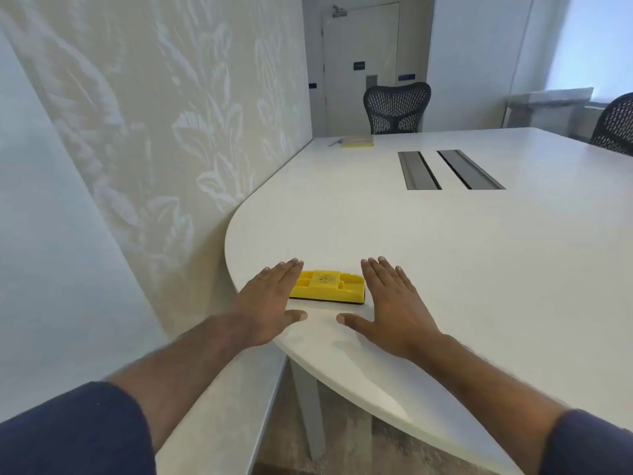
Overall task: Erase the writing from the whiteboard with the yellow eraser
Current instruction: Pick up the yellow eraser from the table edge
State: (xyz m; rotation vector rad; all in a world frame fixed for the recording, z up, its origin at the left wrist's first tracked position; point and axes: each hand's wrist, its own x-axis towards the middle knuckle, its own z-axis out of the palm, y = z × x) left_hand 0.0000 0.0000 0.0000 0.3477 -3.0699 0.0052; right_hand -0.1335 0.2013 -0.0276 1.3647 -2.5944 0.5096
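Note:
The yellow eraser (327,286) lies flat on the white table (445,255), close to its rounded near-left edge, dark felt side down. My left hand (270,303) is spread flat, palm down, just left of the eraser, its fingertips overlapping the eraser's left end. My right hand (387,303) is spread flat on the table just right of the eraser, apart from it. Neither hand holds anything. A pale smooth panel (44,234) runs along the far left; whether it is the whiteboard I cannot tell, and no writing shows on it.
A patterned wall (164,114) stands left of the table. Two grey cable hatches (448,169) are set in the tabletop. A yellow-edged notebook and a pen (358,141) lie at the far end. Mesh chairs (397,108) stand behind the table, a closed door beyond.

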